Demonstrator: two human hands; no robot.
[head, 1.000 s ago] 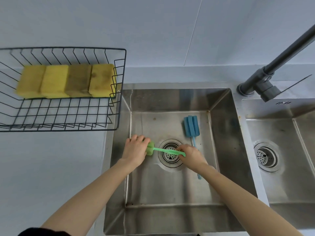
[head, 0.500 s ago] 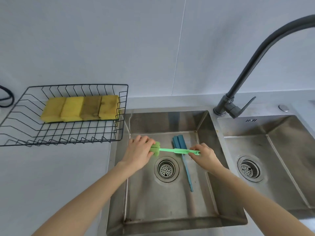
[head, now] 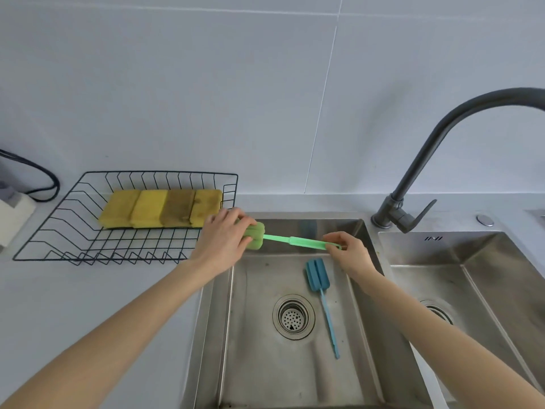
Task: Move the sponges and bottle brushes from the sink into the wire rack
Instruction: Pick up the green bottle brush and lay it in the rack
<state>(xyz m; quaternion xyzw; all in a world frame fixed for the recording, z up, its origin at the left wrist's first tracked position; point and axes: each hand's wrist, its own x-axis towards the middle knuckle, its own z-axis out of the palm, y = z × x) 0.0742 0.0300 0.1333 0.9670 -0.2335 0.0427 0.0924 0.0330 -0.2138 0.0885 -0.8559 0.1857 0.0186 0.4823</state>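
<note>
Two hands on one green bottle brush (head: 283, 238), lifted clear of the sink (head: 365, 290) and stretched level between them above its far-left corner. Sponge head wrapped in the left hand (head: 222, 243), fingers curled over the top; looped handle end pinched between thumb and fingertips of the right hand (head: 349, 255). Below and just inside the right hand, lying flat on the basin floor: a blue bottle brush (head: 320, 286), head toward the wall, thin handle running back toward the body, past the right side of the drain (head: 293, 316). Directly beyond and left of the left hand, almost touching its knuckles: the wire rack (head: 88, 246) on the grey counter (head: 88, 305), already loaded with four yellow sponges (head: 160, 208) in a tight row along its far side, the two nearer the hand stained darker. Right of the right hand, well apart: a dark faucet (head: 413, 178) arching overhead, and a second basin (head: 486, 276) beside the first. Far left of the left hand, past the rack: a black cable (head: 44, 178) curving down to a white block (head: 11, 214) at the frame edge.
</note>
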